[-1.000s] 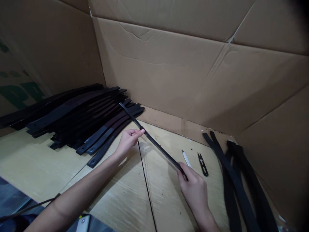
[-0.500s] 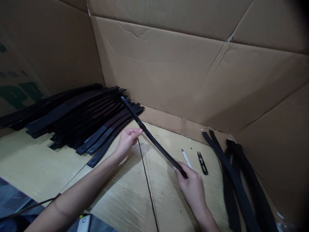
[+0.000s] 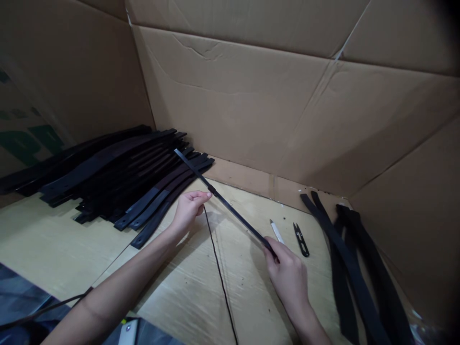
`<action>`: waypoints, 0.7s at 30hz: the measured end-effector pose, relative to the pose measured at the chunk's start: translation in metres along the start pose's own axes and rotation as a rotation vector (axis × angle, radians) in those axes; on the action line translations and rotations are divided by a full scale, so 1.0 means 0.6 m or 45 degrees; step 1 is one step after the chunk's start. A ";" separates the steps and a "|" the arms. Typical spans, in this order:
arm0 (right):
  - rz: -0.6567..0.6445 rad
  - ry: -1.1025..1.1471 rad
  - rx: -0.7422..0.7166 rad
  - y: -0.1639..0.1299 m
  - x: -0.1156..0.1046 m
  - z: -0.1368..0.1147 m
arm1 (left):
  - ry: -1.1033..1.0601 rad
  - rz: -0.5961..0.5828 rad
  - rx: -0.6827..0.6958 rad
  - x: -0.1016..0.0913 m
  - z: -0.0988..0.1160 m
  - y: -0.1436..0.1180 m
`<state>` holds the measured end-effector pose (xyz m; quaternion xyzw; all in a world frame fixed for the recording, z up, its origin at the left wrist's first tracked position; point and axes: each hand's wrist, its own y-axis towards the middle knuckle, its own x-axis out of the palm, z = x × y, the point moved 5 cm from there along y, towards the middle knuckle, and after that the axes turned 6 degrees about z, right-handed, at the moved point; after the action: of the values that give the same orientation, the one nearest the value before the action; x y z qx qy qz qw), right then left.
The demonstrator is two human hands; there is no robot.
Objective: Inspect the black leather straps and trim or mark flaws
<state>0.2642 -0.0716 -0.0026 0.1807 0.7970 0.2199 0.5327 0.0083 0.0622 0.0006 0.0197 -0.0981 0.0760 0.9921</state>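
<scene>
A long, thin black strip (image 3: pixel 238 218) slants above the table, its far end up and to the left. My right hand (image 3: pixel 287 268) is closed around its near end. Near the strip's middle, where a few turns of dark cord (image 3: pixel 212 189) seem wound about it, my left hand (image 3: pixel 190 208) pinches with thumb and forefinger. From those fingers a dark cord (image 3: pixel 217 256) hangs down across the table towards the front edge. Whether the left fingertips press on the strip too is hard to make out.
Many black curved strips (image 3: pixel 108 177) lie piled at the left. A white pen-like tool (image 3: pixel 276 231) and black thread snips (image 3: pixel 301 240) lie right of centre. Limp black bands (image 3: pixel 345 254) hang at the right edge. Cardboard walls (image 3: pixel 230 105) stand behind and beside the pale table (image 3: pixel 187 287).
My right hand has turned the strip, so that it now shows more edge-on and its far end sits slightly further left and lower. My left hand keeps its pinch in nearly the same place.
</scene>
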 end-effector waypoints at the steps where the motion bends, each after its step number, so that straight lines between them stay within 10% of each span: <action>1: 0.002 -0.023 0.001 0.000 0.000 -0.001 | 0.012 -0.013 0.000 0.001 0.001 -0.001; 12: -0.055 -0.190 0.025 -0.001 -0.001 -0.008 | 0.196 -0.027 0.012 0.006 0.008 -0.007; 21: -0.853 1.089 0.606 -0.009 0.043 -0.019 | -0.066 -0.161 0.003 0.012 0.007 -0.002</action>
<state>0.2439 -0.0646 -0.0218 -0.0709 0.9820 -0.0917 0.1492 0.0145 0.0618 0.0062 0.0291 -0.1224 0.0129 0.9920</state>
